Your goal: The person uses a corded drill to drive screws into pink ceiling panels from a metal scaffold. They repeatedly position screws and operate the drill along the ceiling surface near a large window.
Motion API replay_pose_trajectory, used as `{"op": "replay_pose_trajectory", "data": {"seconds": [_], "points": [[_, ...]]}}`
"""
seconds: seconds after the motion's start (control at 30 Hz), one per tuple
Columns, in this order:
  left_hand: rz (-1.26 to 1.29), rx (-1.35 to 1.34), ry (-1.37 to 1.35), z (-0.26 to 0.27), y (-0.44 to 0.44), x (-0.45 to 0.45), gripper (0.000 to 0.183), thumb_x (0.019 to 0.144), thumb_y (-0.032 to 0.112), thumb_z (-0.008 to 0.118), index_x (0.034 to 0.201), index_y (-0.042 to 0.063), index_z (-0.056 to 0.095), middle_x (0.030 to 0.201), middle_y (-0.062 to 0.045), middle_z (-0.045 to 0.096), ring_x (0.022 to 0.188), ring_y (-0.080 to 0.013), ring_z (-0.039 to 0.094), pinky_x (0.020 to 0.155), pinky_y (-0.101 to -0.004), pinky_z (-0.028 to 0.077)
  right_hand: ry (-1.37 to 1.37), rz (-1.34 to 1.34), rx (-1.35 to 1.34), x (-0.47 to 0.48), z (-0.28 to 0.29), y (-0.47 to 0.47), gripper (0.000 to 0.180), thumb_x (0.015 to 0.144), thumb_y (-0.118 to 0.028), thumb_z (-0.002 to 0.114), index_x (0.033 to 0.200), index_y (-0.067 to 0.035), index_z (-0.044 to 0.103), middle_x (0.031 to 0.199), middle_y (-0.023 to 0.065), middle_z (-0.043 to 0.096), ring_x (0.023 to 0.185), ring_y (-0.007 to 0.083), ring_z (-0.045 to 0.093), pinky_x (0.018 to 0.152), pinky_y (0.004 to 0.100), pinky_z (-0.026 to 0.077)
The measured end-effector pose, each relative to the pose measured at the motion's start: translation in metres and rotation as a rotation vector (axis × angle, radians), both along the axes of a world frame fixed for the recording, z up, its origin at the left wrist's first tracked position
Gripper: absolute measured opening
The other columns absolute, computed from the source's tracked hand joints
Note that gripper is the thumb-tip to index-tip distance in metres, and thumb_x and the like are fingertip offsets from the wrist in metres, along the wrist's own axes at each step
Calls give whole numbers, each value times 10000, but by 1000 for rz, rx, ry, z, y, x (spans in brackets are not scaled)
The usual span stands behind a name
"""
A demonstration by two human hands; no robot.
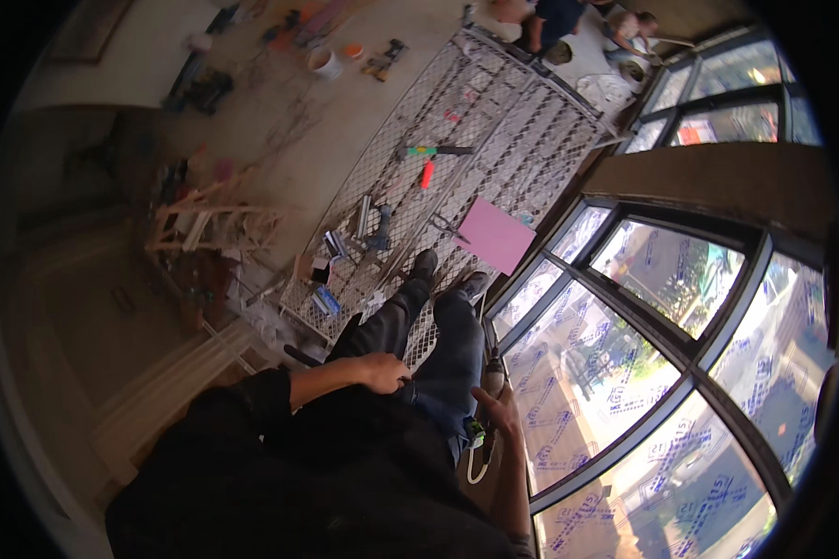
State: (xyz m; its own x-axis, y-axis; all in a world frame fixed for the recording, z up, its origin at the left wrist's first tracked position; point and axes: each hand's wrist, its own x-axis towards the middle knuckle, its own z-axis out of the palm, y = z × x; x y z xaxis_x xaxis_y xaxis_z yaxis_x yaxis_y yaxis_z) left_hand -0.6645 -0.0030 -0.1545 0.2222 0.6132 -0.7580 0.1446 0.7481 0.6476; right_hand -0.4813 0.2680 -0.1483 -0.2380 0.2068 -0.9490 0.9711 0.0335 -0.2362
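My left hand [386, 372] is curled in front of my waist; whether it grips something small cannot be told. Low beside the window frame, my right hand [500, 411] has thumb and fingers apart against the side of a power tool [493, 377], whose body it partly hides. A pale cord [470, 467] loops below that hand. At my right hip hangs a green and black tape measure [474, 432]. Beyond my shoes, a pink board [496, 236] lies on the metal mesh platform [524, 150], with pliers [447, 227] at its left edge.
On the mesh lie a green-and-black-handled hammer [437, 150], a red tube-like thing [427, 175], a cordless drill [380, 227] and metal profiles [363, 215]. Tall film-covered windows [594, 363] stand close on the right. Other people [559, 24] are beyond the platform; a white bucket [324, 63] stands on the floor far below.
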Motion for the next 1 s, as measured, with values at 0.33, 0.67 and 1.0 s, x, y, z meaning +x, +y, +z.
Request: {"op": "replay_pose_trajectory", "data": {"seconds": [0.33, 0.67, 1.0], "points": [[535, -115, 153, 18, -57, 87, 367, 924, 285, 599, 1218, 72, 659, 994, -182, 716, 965, -380, 675, 872, -495, 511, 71, 600, -167, -60, -72, -22, 782, 709, -540, 826, 1122, 85, 602, 1009, 263, 687, 947, 373, 681, 820, 456, 526], [1462, -333, 614, -116, -194, 98, 341, 983, 216, 636, 1256, 11, 631, 974, -111, 726, 869, -212, 714, 759, -351, 567, 46, 893, -155, -50, -161, -59, 788, 727, -510, 832, 1145, 101, 561, 995, 218, 688, 898, 333, 692, 786, 409, 535], [1279, -554, 796, -467, -350, 63, 382, 976, 193, 538, 1312, 20, 593, 1166, -282, 636, 1078, -447, 612, 896, -562, 512, -358, 357, -349, -23, -187, -125, 439, 810, -208, 802, 1142, -9, 595, 932, 47, 646, 822, 129, 627, 704, 269, 519]]}}
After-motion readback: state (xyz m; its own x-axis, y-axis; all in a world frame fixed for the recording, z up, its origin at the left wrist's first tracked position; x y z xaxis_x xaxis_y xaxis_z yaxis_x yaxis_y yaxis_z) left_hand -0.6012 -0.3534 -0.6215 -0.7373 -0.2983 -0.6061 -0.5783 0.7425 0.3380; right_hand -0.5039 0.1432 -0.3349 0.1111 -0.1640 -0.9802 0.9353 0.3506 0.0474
